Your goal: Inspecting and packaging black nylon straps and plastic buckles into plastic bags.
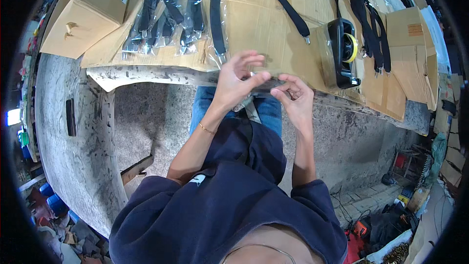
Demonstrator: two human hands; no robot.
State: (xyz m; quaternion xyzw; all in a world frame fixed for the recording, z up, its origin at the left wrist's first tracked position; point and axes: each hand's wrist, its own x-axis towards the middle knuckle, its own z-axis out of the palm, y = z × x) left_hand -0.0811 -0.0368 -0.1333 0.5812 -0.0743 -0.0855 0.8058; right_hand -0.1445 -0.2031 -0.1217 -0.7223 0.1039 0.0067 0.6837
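Observation:
My left hand [240, 79] is over the near edge of the cardboard-covered table, fingers spread and slightly blurred. Just to its right, my right hand [296, 97] has its thumb and index finger close together. A faint clear sheen shows between the hands, but whether either one holds clear film cannot be made out. Beyond my left hand lies a black elastic strap with a metal clip [218, 25] in a clear plastic sleeve. An unwrapped black strap [287, 5] ends in a metal clip. A black tape dispenser [339, 55] with a yellow-cored roll [350, 47] stands right of my right hand.
Several bagged black straps [166, 14] lie at the table's left. A cardboard box [89, 11] stands beside them. More loose straps [366, 25] and an open carton [410, 55] are at right. A grey worn surface [73, 154] runs along my left side.

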